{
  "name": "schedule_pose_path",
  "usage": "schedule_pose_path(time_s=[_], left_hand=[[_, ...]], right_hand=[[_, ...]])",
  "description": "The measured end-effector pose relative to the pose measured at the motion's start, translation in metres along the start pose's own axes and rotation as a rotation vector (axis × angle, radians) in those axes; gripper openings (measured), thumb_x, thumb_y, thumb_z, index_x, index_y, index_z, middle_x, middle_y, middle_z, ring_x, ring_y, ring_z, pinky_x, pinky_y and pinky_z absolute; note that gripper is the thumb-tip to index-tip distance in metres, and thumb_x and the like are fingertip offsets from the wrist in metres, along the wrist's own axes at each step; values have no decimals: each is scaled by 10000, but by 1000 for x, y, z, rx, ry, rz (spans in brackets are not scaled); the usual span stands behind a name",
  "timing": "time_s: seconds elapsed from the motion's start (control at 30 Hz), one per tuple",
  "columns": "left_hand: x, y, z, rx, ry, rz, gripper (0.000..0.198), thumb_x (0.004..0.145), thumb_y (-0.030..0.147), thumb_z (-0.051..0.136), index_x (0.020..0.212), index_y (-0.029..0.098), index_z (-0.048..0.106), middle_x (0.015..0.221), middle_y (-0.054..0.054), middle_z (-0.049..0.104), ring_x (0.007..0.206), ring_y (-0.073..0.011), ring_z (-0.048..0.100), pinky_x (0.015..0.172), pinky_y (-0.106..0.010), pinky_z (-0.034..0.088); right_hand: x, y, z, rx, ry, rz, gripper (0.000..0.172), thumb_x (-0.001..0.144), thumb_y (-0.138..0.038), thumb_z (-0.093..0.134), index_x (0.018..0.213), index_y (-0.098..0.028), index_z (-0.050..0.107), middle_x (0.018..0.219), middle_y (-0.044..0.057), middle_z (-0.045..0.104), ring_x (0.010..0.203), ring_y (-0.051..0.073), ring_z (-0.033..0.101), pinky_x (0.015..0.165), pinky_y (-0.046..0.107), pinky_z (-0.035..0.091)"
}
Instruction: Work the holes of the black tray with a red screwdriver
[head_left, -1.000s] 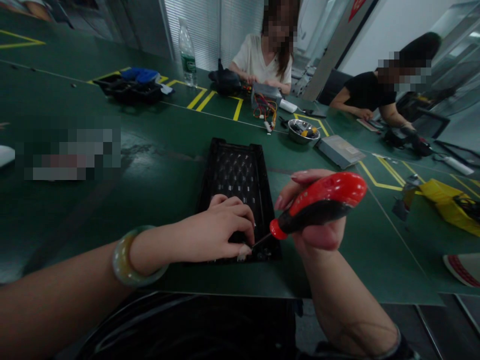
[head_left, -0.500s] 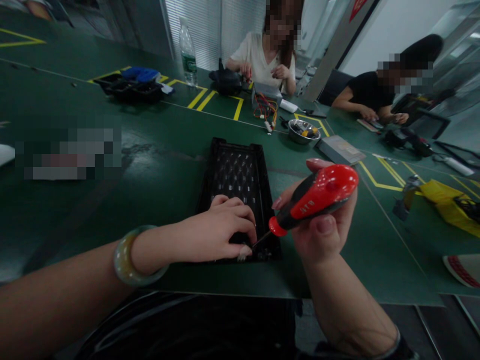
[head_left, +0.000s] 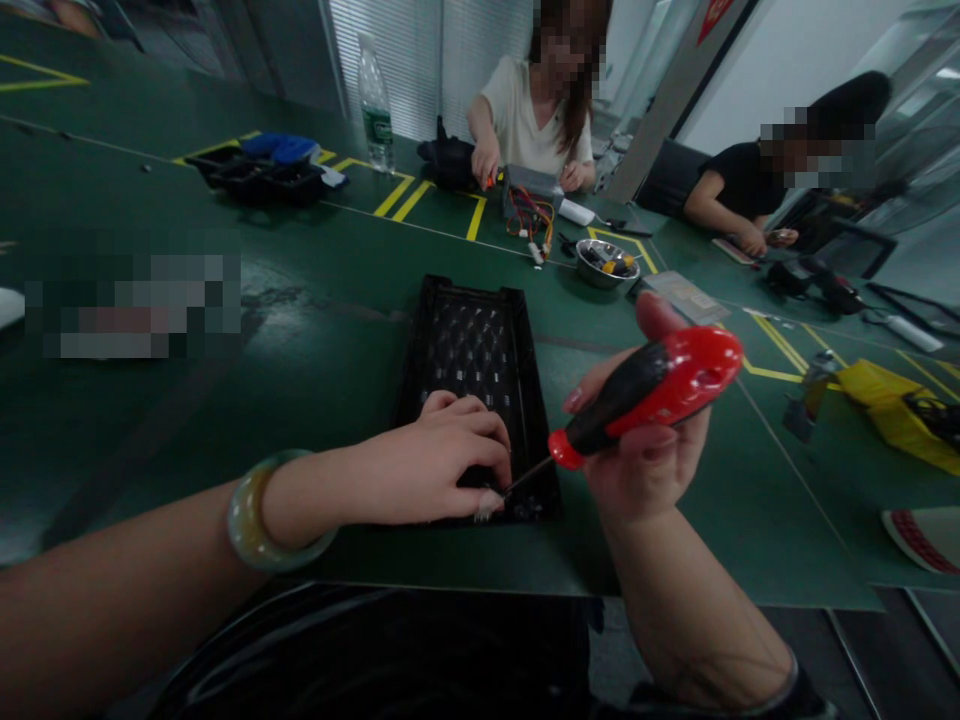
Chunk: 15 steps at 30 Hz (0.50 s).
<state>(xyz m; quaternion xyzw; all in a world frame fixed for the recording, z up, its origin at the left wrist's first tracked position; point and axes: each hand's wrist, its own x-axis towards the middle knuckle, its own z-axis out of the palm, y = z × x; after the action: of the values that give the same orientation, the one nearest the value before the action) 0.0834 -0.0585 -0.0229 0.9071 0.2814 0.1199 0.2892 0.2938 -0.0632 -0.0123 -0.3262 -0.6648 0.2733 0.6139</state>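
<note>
My right hand (head_left: pixel 637 450) is closed around a red and black screwdriver (head_left: pixel 652 395). Its thin shaft slants down to the left, with the tip at my left fingertips. Over the near end of a black tray (head_left: pixel 480 345), my left hand (head_left: pixel 465 455) is bent with its thumb and fingers pinched together. A small pale piece with thin prongs (head_left: pixel 486 508) shows under the thumb tip, mostly hidden. Rows of small metal pins or similar pieces stand in the tray. More tiny dark parts (head_left: pixel 529 508) lie in its near right corner.
Across the green table (head_left: pixel 330 270) stand a bottle (head_left: pixel 375 115), a black tray with blue cloth (head_left: pixel 270 165), a metal box with coloured wires (head_left: pixel 534 185) and a metal bowl (head_left: pixel 606 265). A yellow bag (head_left: pixel 896 410) lies right. Two co-workers sit opposite.
My right hand has moved slightly to the right and turned the screwdriver handle, whose tip stays at my left fingertips. My left hand holds still. The co-worker opposite has shifted both hands.
</note>
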Motion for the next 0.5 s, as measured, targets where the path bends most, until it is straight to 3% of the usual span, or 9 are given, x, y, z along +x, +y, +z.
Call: schedule_pose_path(time_s=[0.13,0.27,0.33,0.4,0.5], left_hand=[[0,-2,2,-10,5,5,72,974,369,798,984,303,825,1191,10,743,1198,-245,597,1052,-429,257],[0,-3,1,-27,-1,-7,192,937,447,846,1081,325,813,1222,17,744,1213,-246,597,1064,-424,239],[0,-5,-3,-26,27,-12,267,926,523,840,1101,324,808,1217,17,761,1208,-249,604,1065,-423,243],[-1,-9,-9,-9,77,-40,274,986,578,746,1046,320,814,1200,19,777,1193,-247,615,1056,-429,252],[-3,-20,-20,75,232,-160,423,1115,551,484,1004,297,804,1167,6,791,1165,-254,627,1033,-458,276]], right_hand=[[14,3,2,90,430,-230,449,953,-592,562,1358,-423,651,1312,65,624,658,139,521,513,327,410],[25,8,-1,84,592,-320,305,1037,-398,531,1248,-464,742,1545,-35,524,725,107,580,536,289,407],[25,11,0,65,582,-327,305,1047,-403,540,1300,-496,683,1513,-31,544,793,126,638,541,271,458],[24,14,3,25,501,-283,352,1036,-421,582,1382,-485,588,1349,9,638,858,159,692,557,266,519],[21,19,5,-55,323,-159,425,962,-360,722,1351,-403,557,1220,32,697,1043,198,752,759,326,645]])
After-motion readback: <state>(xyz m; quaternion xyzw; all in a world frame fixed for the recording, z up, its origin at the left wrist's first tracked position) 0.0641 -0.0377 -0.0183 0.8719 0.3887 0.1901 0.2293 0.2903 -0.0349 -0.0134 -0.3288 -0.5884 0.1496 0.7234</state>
